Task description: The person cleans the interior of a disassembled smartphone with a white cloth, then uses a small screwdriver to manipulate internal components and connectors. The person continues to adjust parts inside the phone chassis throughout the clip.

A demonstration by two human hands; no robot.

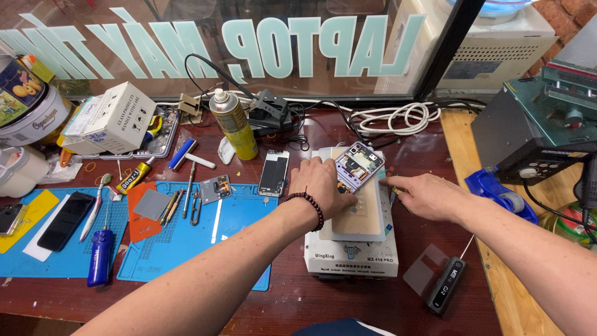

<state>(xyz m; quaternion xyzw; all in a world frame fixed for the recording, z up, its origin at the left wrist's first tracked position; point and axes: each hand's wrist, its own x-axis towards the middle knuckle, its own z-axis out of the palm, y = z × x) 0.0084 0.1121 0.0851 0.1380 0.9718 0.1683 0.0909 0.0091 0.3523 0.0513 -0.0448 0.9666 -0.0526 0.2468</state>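
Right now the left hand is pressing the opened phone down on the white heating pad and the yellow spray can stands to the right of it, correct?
Not quite: in the head view the yellow spray can stands to the left of the opened phone, behind the blue mat. The rest holds: the left hand rests on the phone on the white heating pad.

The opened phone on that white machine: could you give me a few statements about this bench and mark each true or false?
1. The left hand holds the opened phone on the white machine. True.
2. The right hand holds the yellow spray can. False: the can stands apart, behind the blue mat.
3. A beaded bracelet circles the left wrist. True.
4. The dark phone lies on the machine. False: it lies far left.
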